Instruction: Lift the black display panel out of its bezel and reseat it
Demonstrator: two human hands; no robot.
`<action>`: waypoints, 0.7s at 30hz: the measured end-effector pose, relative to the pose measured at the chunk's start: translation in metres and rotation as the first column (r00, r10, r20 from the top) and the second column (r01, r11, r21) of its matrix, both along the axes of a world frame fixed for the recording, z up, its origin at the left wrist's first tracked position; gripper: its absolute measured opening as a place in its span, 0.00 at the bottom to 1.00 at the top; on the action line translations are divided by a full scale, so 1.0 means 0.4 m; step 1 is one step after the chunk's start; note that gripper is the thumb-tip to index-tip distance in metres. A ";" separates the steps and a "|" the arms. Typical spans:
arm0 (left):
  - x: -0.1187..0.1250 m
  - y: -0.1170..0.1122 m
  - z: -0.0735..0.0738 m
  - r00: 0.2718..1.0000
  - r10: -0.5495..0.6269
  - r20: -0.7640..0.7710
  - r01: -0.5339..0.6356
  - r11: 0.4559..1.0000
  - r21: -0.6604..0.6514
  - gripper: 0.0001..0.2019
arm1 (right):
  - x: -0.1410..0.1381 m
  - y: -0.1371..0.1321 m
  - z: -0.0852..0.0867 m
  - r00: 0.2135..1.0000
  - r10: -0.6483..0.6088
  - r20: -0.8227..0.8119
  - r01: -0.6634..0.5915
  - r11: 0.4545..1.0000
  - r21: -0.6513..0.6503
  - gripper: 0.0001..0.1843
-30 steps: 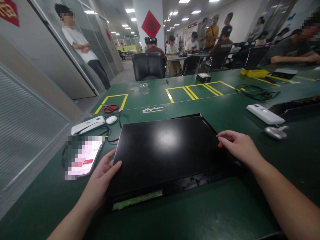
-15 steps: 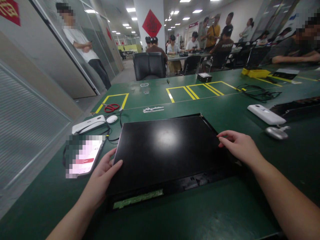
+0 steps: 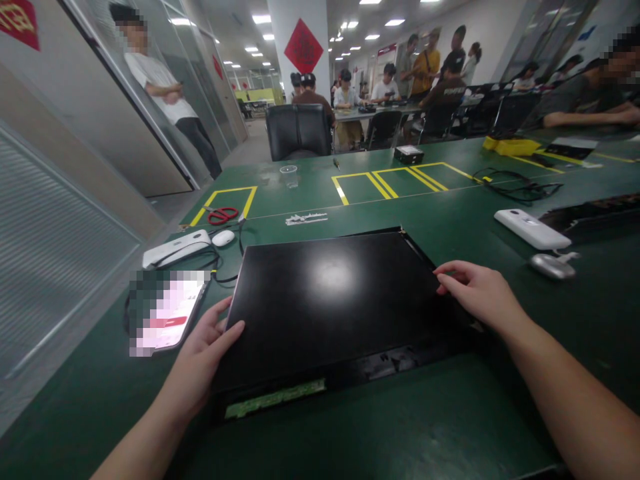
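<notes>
A glossy black display panel (image 3: 300, 313) lies over a black frame (image 3: 350, 373) on the green table, its surface reflecting a bright light. At the panel's left edge, my left hand (image 3: 213, 337) grips it, thumb on top and the other fingers at the side. My right hand (image 3: 467, 287) pinches the panel's right edge between thumb and fingertips; the exact contact is partly hidden. Along the near side of the frame shows a green strip (image 3: 275, 398) like a circuit board. The frame's far right corner sticks out past the panel.
Left of the panel lie a lit phone (image 3: 173, 317), a white power bank (image 3: 177, 248), a white mouse-shaped item (image 3: 223, 238) and red scissors (image 3: 223, 215). A clear cup (image 3: 289, 176) stands farther back. On the right are another white power bank (image 3: 531, 229) and black cables (image 3: 525, 185).
Both hands and the panel stay practically still. Only a very slight shift of the view shows.
</notes>
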State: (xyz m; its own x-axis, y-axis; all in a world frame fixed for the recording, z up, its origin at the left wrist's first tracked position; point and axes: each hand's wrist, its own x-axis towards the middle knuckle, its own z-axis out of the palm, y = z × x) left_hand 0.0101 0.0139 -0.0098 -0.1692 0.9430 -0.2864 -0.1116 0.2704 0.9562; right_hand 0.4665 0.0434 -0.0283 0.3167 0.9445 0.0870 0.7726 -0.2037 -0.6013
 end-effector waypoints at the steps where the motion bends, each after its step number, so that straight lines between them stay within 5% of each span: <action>1: -0.001 0.001 0.000 1.000 -0.010 0.002 0.010 1.000 -0.004 0.38 | 0.001 0.000 0.000 1.000 0.000 -0.005 0.000 1.000 -0.004 0.17; 21: 0.000 0.002 0.000 1.000 0.010 0.022 -0.010 1.000 -0.009 0.39 | 0.000 -0.003 0.003 0.997 0.051 0.051 -0.051 0.999 -0.002 0.16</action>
State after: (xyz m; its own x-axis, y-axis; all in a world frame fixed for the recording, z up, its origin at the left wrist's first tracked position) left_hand 0.0100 0.0146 -0.0099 -0.1724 0.9387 -0.2985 -0.1350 0.2776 0.9512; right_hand 0.4665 0.0424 -0.0271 0.2633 0.9594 0.1011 0.8118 -0.1637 -0.5606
